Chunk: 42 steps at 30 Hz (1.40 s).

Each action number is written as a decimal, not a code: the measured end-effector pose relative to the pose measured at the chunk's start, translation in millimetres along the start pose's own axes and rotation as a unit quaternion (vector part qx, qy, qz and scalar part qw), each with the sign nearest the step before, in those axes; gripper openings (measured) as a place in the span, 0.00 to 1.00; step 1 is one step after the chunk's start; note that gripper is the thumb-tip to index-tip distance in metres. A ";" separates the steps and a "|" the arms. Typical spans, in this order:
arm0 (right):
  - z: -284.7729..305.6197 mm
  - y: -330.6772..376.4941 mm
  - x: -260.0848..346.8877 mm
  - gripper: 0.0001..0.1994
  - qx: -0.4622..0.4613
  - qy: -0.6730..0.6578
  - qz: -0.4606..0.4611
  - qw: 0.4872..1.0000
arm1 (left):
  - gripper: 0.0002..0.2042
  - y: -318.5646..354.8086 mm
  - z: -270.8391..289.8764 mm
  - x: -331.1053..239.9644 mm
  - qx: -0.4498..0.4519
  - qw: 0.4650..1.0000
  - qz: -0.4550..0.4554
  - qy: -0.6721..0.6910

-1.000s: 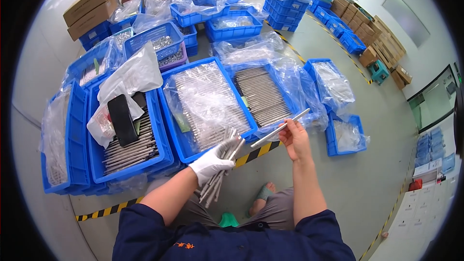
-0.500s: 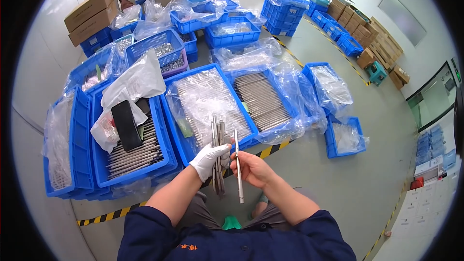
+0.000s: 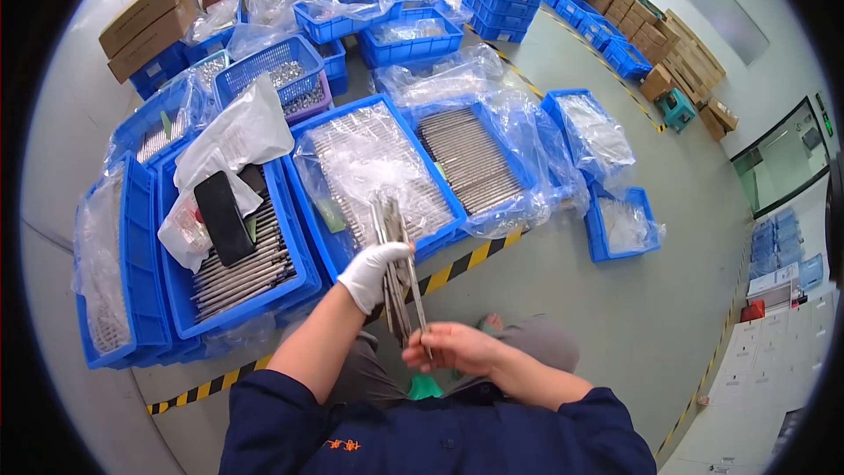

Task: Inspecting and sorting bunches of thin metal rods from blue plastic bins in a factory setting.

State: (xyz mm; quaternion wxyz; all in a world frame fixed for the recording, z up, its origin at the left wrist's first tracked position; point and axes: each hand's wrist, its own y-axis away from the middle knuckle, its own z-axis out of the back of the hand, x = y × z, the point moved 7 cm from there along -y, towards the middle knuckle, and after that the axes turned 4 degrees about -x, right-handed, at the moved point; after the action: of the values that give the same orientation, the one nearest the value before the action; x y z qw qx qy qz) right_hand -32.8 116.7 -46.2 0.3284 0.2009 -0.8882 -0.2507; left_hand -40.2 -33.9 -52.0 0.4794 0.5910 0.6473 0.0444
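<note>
In a white glove, my left hand [image 3: 373, 276] is closed round a bundle of slim metal rods [image 3: 392, 227], held roughly upright. My bare right hand [image 3: 453, 347] pinches the lower end of one metal rod [image 3: 416, 292], which lies along the right side of the bundle. Beyond the bundle is a blue bin [image 3: 460, 222] of metal rods, partly covered with clear plastic. Another blue bin [image 3: 180, 286] on the left holds rods, with a black phone [image 3: 223, 218] and a white plastic bag [image 3: 236, 136] on top.
Further right sits a blue bin with rows of rods [image 3: 470, 158], its plastic liner folded outward. Small metal parts fill a blue basket [image 3: 272, 70] at the back. Stacked blue bins [image 3: 503, 0] and cardboard boxes [image 3: 154, 22] stand farther off. Black-and-yellow tape [image 3: 466, 266] crosses the floor.
My right hand has moved down and slightly left, bringing its single rod from apart to against the bundle. My left hand still grips the bundle, now slightly higher. The view has shifted a little.
</note>
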 end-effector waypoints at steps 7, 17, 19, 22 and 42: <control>42.3 37.8 -56.0 0.04 -0.096 -0.046 -0.010 0.994 | 0.06 2.4 -7.1 -37.3 0.098 0.972 -0.048 0.207; 74.1 -28.7 -11.9 0.08 -0.089 -0.309 0.142 0.936 | 0.06 45.8 -27.5 -33.3 0.038 0.949 -0.276 0.150; 36.5 -34.6 -3.1 0.12 -0.081 -0.332 0.126 0.931 | 0.05 74.1 -23.0 -31.8 0.016 0.934 -0.343 0.093; 2.5 -21.2 17.7 0.18 0.019 -0.340 0.166 0.926 | 0.06 106.4 -51.6 -18.7 0.032 0.929 -0.364 0.051; 12.2 -30.6 -36.6 0.14 -0.012 -0.278 0.248 0.928 | 0.09 104.9 -36.9 73.8 -0.018 0.918 -0.369 -0.141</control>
State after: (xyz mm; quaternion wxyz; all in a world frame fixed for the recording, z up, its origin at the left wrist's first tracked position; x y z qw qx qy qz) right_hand -9.5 115.3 -89.5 0.1224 -0.1073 -0.9622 -0.2182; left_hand 22.4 75.7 -8.7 0.5586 0.3012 0.7443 -0.2082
